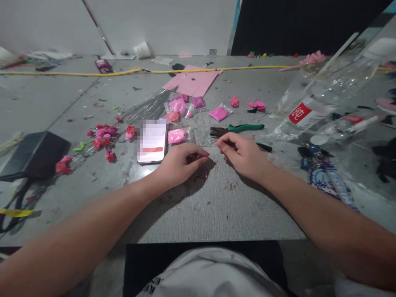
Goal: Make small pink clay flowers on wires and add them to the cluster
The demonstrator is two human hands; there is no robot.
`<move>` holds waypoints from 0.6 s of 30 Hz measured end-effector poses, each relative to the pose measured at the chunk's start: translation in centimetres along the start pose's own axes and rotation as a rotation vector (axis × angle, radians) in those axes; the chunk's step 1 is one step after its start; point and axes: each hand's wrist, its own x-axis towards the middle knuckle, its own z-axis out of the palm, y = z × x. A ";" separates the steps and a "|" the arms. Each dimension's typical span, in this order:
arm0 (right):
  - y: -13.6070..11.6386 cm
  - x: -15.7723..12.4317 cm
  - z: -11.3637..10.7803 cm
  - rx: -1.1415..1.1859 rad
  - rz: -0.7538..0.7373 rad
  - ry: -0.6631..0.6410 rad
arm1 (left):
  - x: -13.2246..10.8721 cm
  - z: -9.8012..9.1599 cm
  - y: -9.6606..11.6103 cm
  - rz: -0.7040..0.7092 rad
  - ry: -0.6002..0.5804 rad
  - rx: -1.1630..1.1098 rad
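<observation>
Both forearms reach in low over the grey worktop (216, 206), palms down, knuckles up. Left hand (179, 163) has its grip pinched closed on a thin wire (208, 146); right hand (243, 152) pinches the same wire's other end. Wire lies just above the worktop, between the phone (152, 141) and green-handled pliers (238, 129).

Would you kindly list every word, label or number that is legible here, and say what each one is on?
Red label on the clear plastic bottle: one white character, too blurred to read with certainty.
Second small red label beside the bottle: too small to read.
Phone screen: blurred out, nothing readable.
White garment at the bottom edge: dark lettering, cut off and unreadable.
Small magenta box at the far side: print too small to read.
</observation>
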 end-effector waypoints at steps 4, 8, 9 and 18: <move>0.1 0.1 0.8 0.140 0.077 0.015 | 0.1 0.1 -0.6 0.116 -0.007 0.180; -0.5 0.0 1.0 0.103 0.055 0.017 | 0.5 0.5 -0.8 0.105 0.044 0.280; -0.7 0.0 1.0 0.079 0.033 0.016 | 0.6 0.5 -0.8 0.116 0.036 0.299; -0.3 0.0 1.7 0.092 0.002 0.136 | 1.2 0.9 -1.2 0.204 0.027 0.392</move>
